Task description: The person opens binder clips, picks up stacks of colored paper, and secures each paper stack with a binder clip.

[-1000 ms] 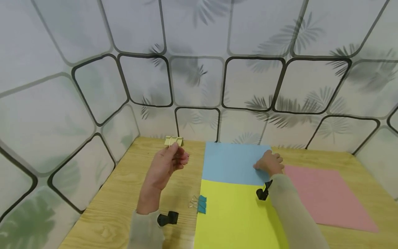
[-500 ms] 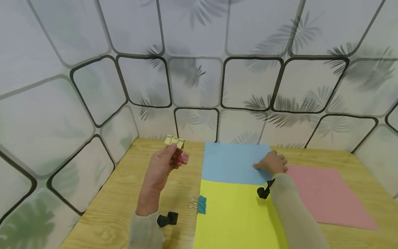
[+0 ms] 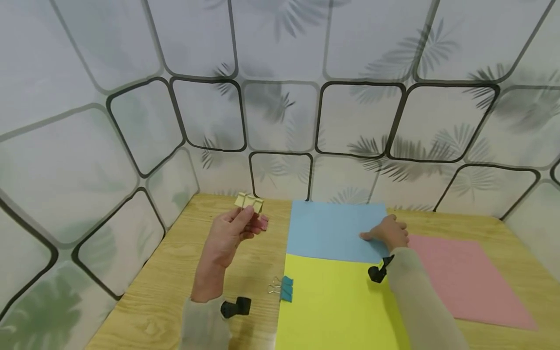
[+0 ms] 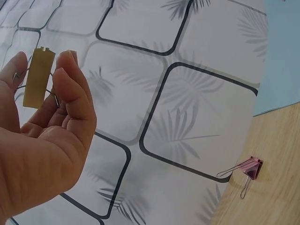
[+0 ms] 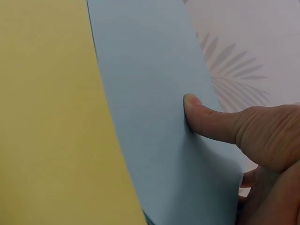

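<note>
My left hand point(image 3: 229, 231) pinches a yellow binder clip point(image 3: 249, 203) by its wire handles, raised above the table. In the left wrist view the clip point(image 4: 38, 79) stands between thumb and fingers, with a handle on each side. My right hand point(image 3: 391, 232) is at the right edge of a blue sheet of paper point(image 3: 332, 228). Its thumb lies on the sheet in the right wrist view, and the other fingers are partly hidden past the edge. A yellow sheet point(image 3: 337, 306) overlaps the blue one in front. A teal binder clip point(image 3: 286, 288) grips the yellow sheet's left edge.
A pink binder clip point(image 4: 253, 167) lies on the wooden table point(image 3: 175, 272), partly behind my left hand in the head view. To the right is a pink sheet point(image 3: 472, 282), partly under my right forearm. A patterned wall covering point(image 3: 280, 116) closes off the back and left.
My left hand has turned the yellow binder clip, so it tilts more, and the pink clip behind shows more. My right hand has shifted slightly right along the blue sheet's edge.
</note>
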Demonstrator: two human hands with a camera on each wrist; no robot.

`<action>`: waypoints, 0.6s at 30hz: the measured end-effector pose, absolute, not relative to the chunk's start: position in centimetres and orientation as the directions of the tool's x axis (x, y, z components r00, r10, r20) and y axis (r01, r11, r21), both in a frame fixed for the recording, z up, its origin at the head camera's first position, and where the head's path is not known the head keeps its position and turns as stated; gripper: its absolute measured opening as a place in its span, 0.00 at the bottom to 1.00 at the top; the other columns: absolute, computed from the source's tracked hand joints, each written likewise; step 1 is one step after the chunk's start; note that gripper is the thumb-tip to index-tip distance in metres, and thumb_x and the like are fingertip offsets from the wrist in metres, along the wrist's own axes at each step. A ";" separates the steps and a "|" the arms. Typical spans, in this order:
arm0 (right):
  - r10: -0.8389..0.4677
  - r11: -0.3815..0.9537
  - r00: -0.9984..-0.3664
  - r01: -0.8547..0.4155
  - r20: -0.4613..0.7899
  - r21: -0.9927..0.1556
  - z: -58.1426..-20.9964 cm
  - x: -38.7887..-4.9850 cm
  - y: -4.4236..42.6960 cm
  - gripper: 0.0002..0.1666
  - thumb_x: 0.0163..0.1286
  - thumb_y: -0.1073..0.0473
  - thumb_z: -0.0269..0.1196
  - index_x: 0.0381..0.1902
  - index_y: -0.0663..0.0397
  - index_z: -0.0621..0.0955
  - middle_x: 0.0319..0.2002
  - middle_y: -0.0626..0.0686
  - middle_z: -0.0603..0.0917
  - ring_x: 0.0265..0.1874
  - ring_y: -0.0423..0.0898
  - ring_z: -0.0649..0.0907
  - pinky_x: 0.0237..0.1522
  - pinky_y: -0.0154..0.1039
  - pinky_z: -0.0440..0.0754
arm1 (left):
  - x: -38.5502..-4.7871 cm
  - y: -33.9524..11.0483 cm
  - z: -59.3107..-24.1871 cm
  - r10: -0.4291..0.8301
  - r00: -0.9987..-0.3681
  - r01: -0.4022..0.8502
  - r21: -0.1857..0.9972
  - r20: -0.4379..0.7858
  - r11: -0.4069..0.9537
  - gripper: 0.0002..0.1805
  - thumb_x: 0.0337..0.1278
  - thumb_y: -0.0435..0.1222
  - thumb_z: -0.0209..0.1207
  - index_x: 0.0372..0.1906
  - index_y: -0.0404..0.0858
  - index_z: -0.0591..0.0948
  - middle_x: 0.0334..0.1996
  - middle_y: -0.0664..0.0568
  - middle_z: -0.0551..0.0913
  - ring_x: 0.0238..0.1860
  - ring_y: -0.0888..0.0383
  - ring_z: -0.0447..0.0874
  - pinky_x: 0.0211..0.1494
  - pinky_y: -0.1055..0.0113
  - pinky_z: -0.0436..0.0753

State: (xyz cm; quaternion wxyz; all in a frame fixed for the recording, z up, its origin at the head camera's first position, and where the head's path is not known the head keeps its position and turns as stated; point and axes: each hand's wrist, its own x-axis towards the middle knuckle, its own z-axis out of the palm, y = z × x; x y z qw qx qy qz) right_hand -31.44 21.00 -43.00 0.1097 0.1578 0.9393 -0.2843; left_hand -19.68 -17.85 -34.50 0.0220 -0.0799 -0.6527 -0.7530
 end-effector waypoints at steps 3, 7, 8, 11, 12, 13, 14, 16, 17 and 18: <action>0.230 0.799 -0.926 0.354 -0.298 -0.487 -43.0 -31.5 21.2 0.74 0.57 0.39 0.73 0.71 0.84 0.40 0.59 0.89 0.56 0.58 0.82 0.62 0.59 0.71 0.64 | -19.7 -17.8 -34.3 0.043 -0.991 0.115 0.983 0.123 -0.145 0.13 0.75 0.38 0.53 0.35 0.37 0.83 0.29 0.54 0.85 0.33 0.60 0.82 0.38 0.72 0.80; 0.226 0.805 -0.922 0.358 -0.315 -0.473 -43.1 -31.5 21.4 0.75 0.57 0.38 0.73 0.70 0.85 0.41 0.60 0.88 0.57 0.58 0.82 0.63 0.58 0.70 0.65 | -19.7 -17.8 -34.2 0.042 -0.993 0.103 0.986 0.109 -0.135 0.14 0.75 0.38 0.52 0.38 0.32 0.82 0.28 0.55 0.84 0.33 0.60 0.83 0.39 0.71 0.79; 0.225 0.805 -0.921 0.359 -0.317 -0.472 -43.1 -31.6 21.5 0.75 0.57 0.38 0.73 0.70 0.85 0.40 0.60 0.88 0.57 0.58 0.82 0.63 0.57 0.70 0.65 | -19.7 -17.8 -34.2 0.046 -0.993 0.102 0.986 0.109 -0.132 0.14 0.75 0.37 0.52 0.38 0.32 0.82 0.28 0.55 0.84 0.33 0.60 0.83 0.39 0.71 0.79; 0.219 0.795 -0.922 0.358 -0.319 -0.490 -43.0 -31.5 21.5 0.76 0.57 0.38 0.73 0.71 0.84 0.37 0.60 0.89 0.55 0.57 0.83 0.61 0.57 0.71 0.65 | -19.7 -17.8 -34.3 0.054 -0.992 0.104 0.987 0.112 -0.125 0.14 0.75 0.37 0.51 0.36 0.34 0.83 0.28 0.55 0.85 0.33 0.60 0.83 0.39 0.71 0.79; 0.216 0.792 -0.923 0.356 -0.318 -0.496 -43.0 -31.5 21.4 0.77 0.57 0.39 0.73 0.71 0.83 0.36 0.59 0.90 0.53 0.57 0.83 0.60 0.57 0.71 0.65 | -19.7 -17.9 -34.3 0.056 -0.992 0.107 0.987 0.114 -0.124 0.14 0.75 0.37 0.51 0.36 0.36 0.83 0.28 0.55 0.84 0.33 0.60 0.82 0.39 0.71 0.79; 0.214 0.791 -0.925 0.353 -0.316 -0.500 -42.9 -31.5 21.4 0.77 0.57 0.39 0.73 0.71 0.82 0.36 0.59 0.90 0.52 0.58 0.84 0.60 0.57 0.72 0.65 | -19.7 -17.9 -34.3 0.056 -0.992 0.107 0.987 0.115 -0.124 0.13 0.75 0.37 0.51 0.36 0.36 0.83 0.28 0.55 0.84 0.33 0.60 0.82 0.39 0.71 0.79; 0.211 0.789 -0.926 0.351 -0.314 -0.505 -42.9 -31.5 21.4 0.77 0.57 0.39 0.73 0.71 0.82 0.35 0.59 0.90 0.51 0.58 0.84 0.59 0.57 0.72 0.64 | -19.7 -17.9 -34.3 0.057 -0.992 0.106 0.987 0.114 -0.122 0.13 0.75 0.37 0.51 0.35 0.37 0.83 0.28 0.55 0.84 0.33 0.60 0.82 0.39 0.70 0.79; 0.204 0.794 -0.930 0.340 -0.307 -0.504 -42.8 -31.4 21.3 0.76 0.58 0.40 0.73 0.71 0.82 0.35 0.59 0.91 0.51 0.58 0.85 0.59 0.58 0.72 0.65 | -19.6 -17.9 -34.2 0.058 -0.992 0.106 0.988 0.114 -0.116 0.13 0.75 0.37 0.51 0.36 0.35 0.83 0.29 0.55 0.83 0.33 0.60 0.82 0.39 0.70 0.79; 0.201 0.801 -0.932 0.334 -0.302 -0.497 -42.8 -31.4 21.3 0.76 0.58 0.40 0.72 0.71 0.82 0.35 0.59 0.91 0.51 0.59 0.85 0.59 0.58 0.72 0.65 | -19.6 -18.0 -34.2 0.058 -0.992 0.105 0.988 0.112 -0.111 0.14 0.75 0.37 0.51 0.37 0.34 0.83 0.29 0.55 0.83 0.33 0.60 0.82 0.39 0.70 0.80; 0.198 0.809 -0.934 0.327 -0.297 -0.489 -42.8 -31.4 21.3 0.76 0.58 0.40 0.72 0.71 0.83 0.36 0.60 0.91 0.53 0.59 0.85 0.60 0.58 0.72 0.65 | -19.6 -18.0 -34.2 0.058 -0.992 0.102 0.989 0.108 -0.104 0.15 0.76 0.38 0.51 0.38 0.33 0.82 0.29 0.55 0.83 0.34 0.60 0.82 0.39 0.69 0.80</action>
